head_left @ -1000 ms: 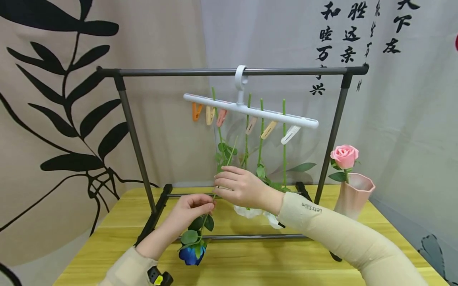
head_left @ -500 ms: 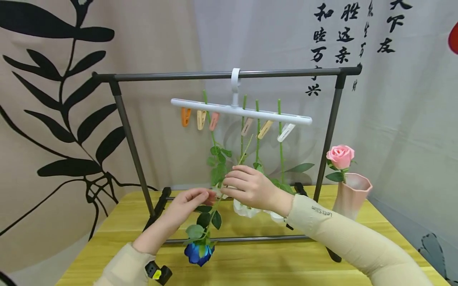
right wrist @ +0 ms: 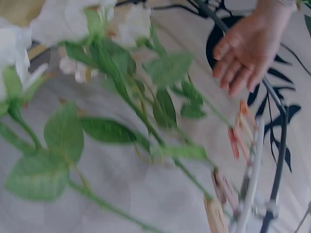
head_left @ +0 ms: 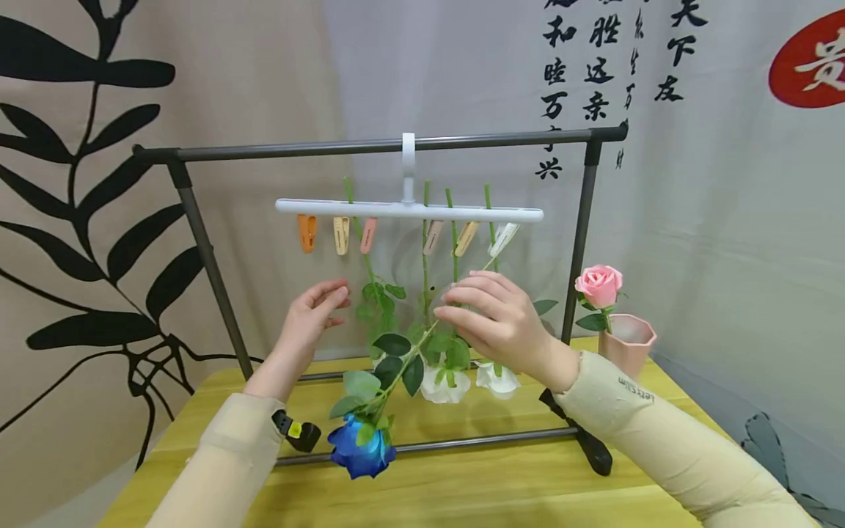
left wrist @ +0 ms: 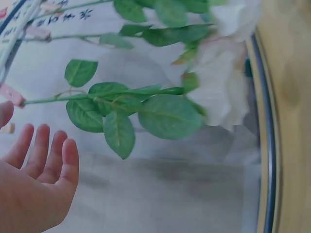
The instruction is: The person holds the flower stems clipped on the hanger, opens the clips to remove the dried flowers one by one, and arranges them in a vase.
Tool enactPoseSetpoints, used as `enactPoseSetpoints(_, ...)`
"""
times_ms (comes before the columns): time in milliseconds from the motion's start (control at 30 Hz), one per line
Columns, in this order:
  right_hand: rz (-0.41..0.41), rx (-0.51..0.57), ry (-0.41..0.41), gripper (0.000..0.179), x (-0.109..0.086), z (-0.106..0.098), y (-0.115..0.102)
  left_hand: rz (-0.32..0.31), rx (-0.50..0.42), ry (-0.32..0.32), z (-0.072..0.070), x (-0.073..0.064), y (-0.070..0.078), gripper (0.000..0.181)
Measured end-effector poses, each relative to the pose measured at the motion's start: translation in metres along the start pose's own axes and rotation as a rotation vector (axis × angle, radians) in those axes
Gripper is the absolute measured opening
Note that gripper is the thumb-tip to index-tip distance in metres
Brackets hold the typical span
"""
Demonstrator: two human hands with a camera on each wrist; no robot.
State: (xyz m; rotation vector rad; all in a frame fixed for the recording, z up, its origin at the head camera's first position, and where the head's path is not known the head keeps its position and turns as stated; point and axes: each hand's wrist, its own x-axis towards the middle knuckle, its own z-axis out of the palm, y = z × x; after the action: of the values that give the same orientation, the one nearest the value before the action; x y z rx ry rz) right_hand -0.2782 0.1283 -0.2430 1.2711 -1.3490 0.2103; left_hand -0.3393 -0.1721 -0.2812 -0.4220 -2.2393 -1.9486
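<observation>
My right hand (head_left: 505, 323) pinches the upper stem of a blue rose (head_left: 361, 447), which hangs bloom-down at a slant toward the lower left. Its leaves (head_left: 389, 359) spread just above the bloom. To the left, my left hand (head_left: 315, 312) holds nothing, its fingers relaxed under the clips; the left wrist view shows this same hand (left wrist: 41, 182) palm up beside a hanging stem. Above both hands a white hanger (head_left: 383, 210) carries several clips, among them an orange clip (head_left: 306, 233) and a pink clip (head_left: 368, 236). White roses (head_left: 444, 383) hang upside down from it.
The hanger hooks over a dark metal rack's top bar (head_left: 277, 152); the rack's lower bar (head_left: 488, 440) runs across the wooden table (head_left: 422, 491). At right stands a pink vase (head_left: 628, 345) with a pink rose (head_left: 599, 286). A printed curtain hangs behind.
My left hand has let go of the blue rose's stem and moved up and left. My right hand has carried the rose rightward, tilting it more. The head view has shifted right.
</observation>
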Motion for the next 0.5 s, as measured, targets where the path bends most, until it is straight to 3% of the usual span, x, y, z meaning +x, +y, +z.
enactPoseSetpoints(133,0.087,-0.016,0.042,0.013,0.006,-0.021,0.012,-0.008,-0.107,0.048,0.006,0.016,0.002,0.060)
enactPoseSetpoints(300,0.187,-0.008,0.116,0.009,0.010,-0.044,0.027,-0.001,-0.282,0.035,0.016,0.033,0.005,0.058)
enactPoseSetpoints(500,0.343,-0.087,0.203,0.012,0.005,-0.072,0.042,-0.007,-0.485,0.013,0.032,0.044,0.012,0.029)
